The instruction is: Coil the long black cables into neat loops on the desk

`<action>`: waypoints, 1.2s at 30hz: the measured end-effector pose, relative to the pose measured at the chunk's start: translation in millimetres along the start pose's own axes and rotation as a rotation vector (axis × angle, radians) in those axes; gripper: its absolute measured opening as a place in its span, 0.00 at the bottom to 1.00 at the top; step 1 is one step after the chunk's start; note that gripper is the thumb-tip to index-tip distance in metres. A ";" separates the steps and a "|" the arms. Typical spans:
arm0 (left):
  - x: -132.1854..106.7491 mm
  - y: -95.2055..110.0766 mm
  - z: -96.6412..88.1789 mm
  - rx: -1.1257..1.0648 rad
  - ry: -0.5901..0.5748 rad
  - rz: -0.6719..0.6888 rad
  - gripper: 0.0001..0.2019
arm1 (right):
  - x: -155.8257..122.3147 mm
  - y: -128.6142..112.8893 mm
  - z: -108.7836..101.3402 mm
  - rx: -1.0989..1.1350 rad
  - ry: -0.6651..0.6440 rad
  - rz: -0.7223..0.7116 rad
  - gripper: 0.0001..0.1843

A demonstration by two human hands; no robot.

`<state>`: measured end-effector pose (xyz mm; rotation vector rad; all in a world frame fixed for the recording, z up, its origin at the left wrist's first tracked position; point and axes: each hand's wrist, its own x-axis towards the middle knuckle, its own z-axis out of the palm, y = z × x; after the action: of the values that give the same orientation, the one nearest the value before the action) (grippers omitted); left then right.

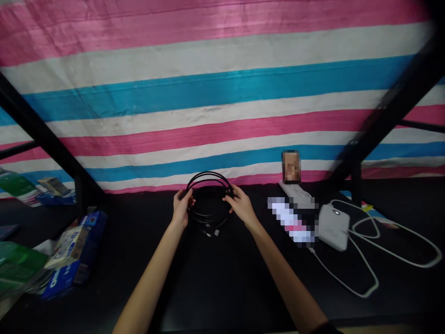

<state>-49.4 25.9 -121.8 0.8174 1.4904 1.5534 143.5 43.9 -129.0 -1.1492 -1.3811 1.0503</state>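
A black cable coiled into loops point(209, 182) stands upright over the dark table point(222, 278), just in front of the striped cloth. My left hand point(182, 207) grips the coil's left side with closed fingers. My right hand point(239, 204) grips its right side the same way. The cable's two plug ends point(212, 232) hang down at the bottom of the coil, near the table top.
A white power bank point(334, 226) with a long white cable point(368, 260) lies to the right, beside a phone stand point(294, 188). Blue snack boxes point(74, 253) and green packets point(17, 264) crowd the left edge. Black frame bars point(382, 116) slant on both sides.
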 end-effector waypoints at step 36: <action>18.7 -59.5 -47.8 0.300 0.135 0.241 0.13 | 17.9 79.0 -11.3 -0.161 0.328 -0.026 0.15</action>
<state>-93.0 18.4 -186.7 1.1173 1.8067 1.6051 162.4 75.0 -202.2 -1.3501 -1.2300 0.7027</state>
